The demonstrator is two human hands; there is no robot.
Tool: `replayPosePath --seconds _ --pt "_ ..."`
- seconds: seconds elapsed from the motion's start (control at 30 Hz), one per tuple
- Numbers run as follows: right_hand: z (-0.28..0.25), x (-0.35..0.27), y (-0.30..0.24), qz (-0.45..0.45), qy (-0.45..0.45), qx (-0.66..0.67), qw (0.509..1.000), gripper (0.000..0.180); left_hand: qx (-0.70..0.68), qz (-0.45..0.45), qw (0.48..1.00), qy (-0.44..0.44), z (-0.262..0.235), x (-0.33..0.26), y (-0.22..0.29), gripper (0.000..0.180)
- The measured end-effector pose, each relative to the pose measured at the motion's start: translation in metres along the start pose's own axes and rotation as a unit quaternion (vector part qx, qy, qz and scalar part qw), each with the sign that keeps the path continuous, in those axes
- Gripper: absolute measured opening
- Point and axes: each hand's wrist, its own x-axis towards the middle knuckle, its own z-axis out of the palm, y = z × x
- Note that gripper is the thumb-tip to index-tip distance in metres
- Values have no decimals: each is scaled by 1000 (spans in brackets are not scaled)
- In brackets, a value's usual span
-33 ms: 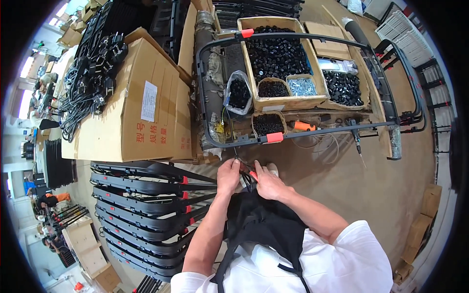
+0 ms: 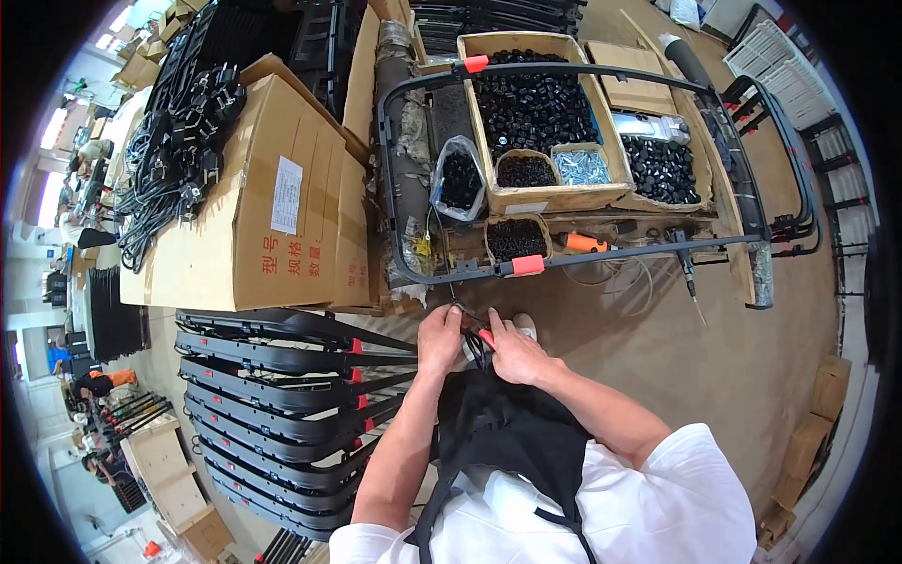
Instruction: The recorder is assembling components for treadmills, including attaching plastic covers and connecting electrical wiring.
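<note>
My left hand (image 2: 439,338) pinches a thin black cable (image 2: 452,293) that hangs from the near side of a black tubular frame (image 2: 620,252). Close beside it, my right hand (image 2: 517,350) is closed round red-handled pliers (image 2: 486,336). The jaws point toward my left fingertips, too small to show clearly what lies between them. Loops of black cable (image 2: 476,352) hang below, between both hands and the black apron (image 2: 507,414). Red clips (image 2: 528,265) sit on the frame, which rests over the workbench.
On the bench stand a box of black caps (image 2: 536,113), a tray of screws (image 2: 581,167) and a bag of black parts (image 2: 460,179). An orange-handled tool (image 2: 584,242) and a drill (image 2: 678,244) lie nearby. Left are a carton (image 2: 254,207) with plugged cords and stacked black frames (image 2: 272,404).
</note>
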Motion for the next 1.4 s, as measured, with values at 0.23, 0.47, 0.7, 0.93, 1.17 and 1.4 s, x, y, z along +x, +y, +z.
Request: replayPosePath --seconds 0.23,0.47,0.7,0.93,1.17,1.4 --pt "-16 -2 -9 -33 -26 -102 994 82 104 36 990 91 11 -7 0 33" --pt "-27 -11 -16 -23 3 -29 999 95 55 58 995 67 -4 7 -21 30" --pt "-5 -26 -22 -19 113 -81 990 91 170 84 981 -48 -51 29 48 31" --pt "38 -20 -62 2 233 -103 967 90 524 469 708 67 -63 88 72 47" --pt "58 -9 -89 63 291 -133 945 89 474 375 795 -46 -58 108 73 45" --pt "79 5 -117 130 264 -148 944 93 474 352 807 -11 -51 111 58 47"
